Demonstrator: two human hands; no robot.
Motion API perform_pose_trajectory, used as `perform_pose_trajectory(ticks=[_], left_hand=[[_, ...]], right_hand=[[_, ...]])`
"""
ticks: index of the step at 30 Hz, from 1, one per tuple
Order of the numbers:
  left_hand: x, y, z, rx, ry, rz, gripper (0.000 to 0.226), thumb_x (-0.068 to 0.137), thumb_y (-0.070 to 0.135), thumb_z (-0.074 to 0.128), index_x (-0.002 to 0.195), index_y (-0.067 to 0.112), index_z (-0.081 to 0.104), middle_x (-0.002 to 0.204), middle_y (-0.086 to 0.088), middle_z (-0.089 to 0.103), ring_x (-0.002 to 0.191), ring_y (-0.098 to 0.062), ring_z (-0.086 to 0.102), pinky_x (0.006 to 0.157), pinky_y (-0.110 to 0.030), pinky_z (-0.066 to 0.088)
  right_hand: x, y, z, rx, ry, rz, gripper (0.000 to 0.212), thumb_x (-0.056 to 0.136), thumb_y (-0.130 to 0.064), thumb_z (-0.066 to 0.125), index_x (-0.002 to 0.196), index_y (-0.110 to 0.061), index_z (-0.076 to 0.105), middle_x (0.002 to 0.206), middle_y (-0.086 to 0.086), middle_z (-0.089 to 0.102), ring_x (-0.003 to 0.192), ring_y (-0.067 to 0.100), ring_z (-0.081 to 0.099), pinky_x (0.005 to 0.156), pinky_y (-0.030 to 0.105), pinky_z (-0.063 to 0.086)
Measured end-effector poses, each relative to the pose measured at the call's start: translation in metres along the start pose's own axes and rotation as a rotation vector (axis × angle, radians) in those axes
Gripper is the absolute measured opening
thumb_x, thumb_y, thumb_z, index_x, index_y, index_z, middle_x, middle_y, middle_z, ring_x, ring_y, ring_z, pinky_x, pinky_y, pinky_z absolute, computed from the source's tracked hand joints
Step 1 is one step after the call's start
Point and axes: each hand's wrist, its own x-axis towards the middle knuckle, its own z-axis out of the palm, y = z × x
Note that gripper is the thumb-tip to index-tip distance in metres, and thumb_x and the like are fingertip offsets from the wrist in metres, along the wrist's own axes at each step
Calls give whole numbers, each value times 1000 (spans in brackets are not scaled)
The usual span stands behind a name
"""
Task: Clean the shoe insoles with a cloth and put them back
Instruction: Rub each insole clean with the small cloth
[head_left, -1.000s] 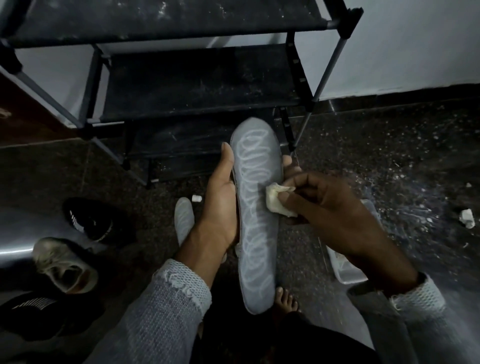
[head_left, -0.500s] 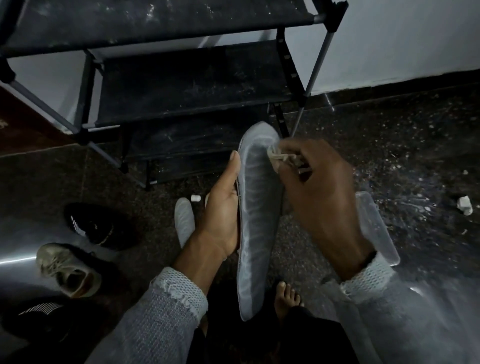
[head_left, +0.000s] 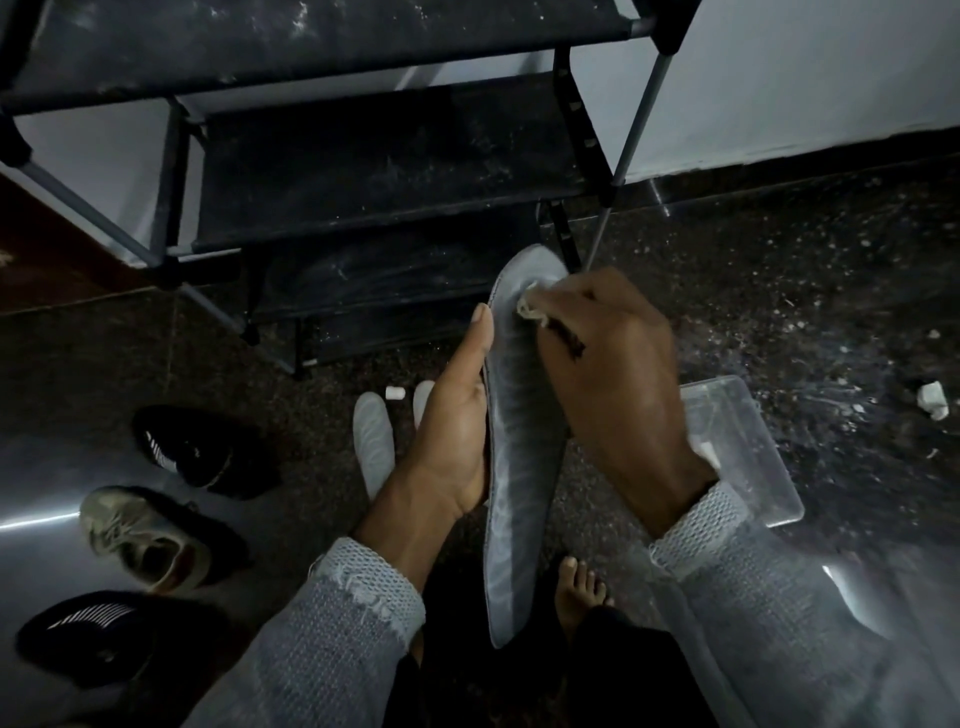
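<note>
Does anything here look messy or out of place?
Yes. The floor right of the shoe rack is strewn with pale specks and smears, with a crumpled white scrap among them. The rack's shelves look dusty too.

Left hand (head_left: 457, 431) cupped upward; right hand (head_left: 613, 374) curled, fingers (head_left: 550, 299) pinching.

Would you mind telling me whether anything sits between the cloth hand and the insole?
Nothing visible does: the right hand already presses the cloth onto the insole near its far tip, while the left hand holds its edge.
</note>
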Motion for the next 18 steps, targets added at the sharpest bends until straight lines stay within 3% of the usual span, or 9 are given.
perform_pose_trajectory(ticks=[4, 7, 9, 11, 14, 16, 18], left_hand=[[-1, 4, -5, -11, 14, -3, 63, 93, 52, 39, 131, 5, 58, 117, -17, 66, 108, -26, 64, 99, -38, 50], [0, 3, -8, 56, -1, -9, 64, 96, 53, 34, 131, 5, 57, 103, -9, 71, 91, -17, 68, 77, -29, 57], [0, 2, -7, 84, -2, 3, 63, 97, 51, 31, 131, 5, 57, 98, -5, 72, 87, -13, 69, 75, -25, 56], [-1, 3, -6, 95, 8, 18, 62, 94, 51, 35, 130, 5, 58, 105, -7, 72, 94, -15, 69, 85, -27, 56], [-3, 5, -9, 45, 18, 9, 63, 91, 52, 40, 131, 6, 58, 122, -15, 66, 111, -24, 64, 102, -36, 48], [-3, 6, -12, 23, 32, 6, 64, 91, 53, 41, 131, 6, 58, 127, -18, 62, 118, -29, 60, 107, -42, 43], [-2, 5, -15, 42, 38, -4, 64, 93, 54, 39, 130, 5, 59, 126, -19, 63, 117, -29, 60, 107, -42, 42]], right_hand=[[-4, -2, 1, -7, -43, -26, 17, 88, -7, 64, 103, -7, 72, 98, 6, 64, 80, 14, 62, 70, 19, 51], [4, 8, -3, -35, 30, 54, 14, 89, -11, 65, 100, -9, 73, 93, 5, 62, 73, 8, 55, 66, 5, 39], [9, 10, -3, -61, 71, 71, 14, 88, -10, 65, 99, -9, 74, 91, 6, 62, 73, 5, 51, 65, 0, 34], [9, 6, 0, -58, 75, 58, 15, 88, -9, 66, 101, -8, 73, 91, 7, 63, 74, 6, 52, 65, 2, 35], [5, -5, 6, -6, 32, -40, 17, 88, -9, 64, 102, -5, 72, 93, 8, 63, 78, 13, 59, 67, 18, 50], [2, -8, 8, -2, 3, -86, 16, 88, -8, 63, 100, -5, 73, 93, 7, 63, 77, 15, 61, 65, 26, 54], [3, -4, 7, -10, -3, -54, 15, 89, -10, 64, 100, -6, 73, 92, 7, 63, 75, 15, 61, 64, 24, 52]])
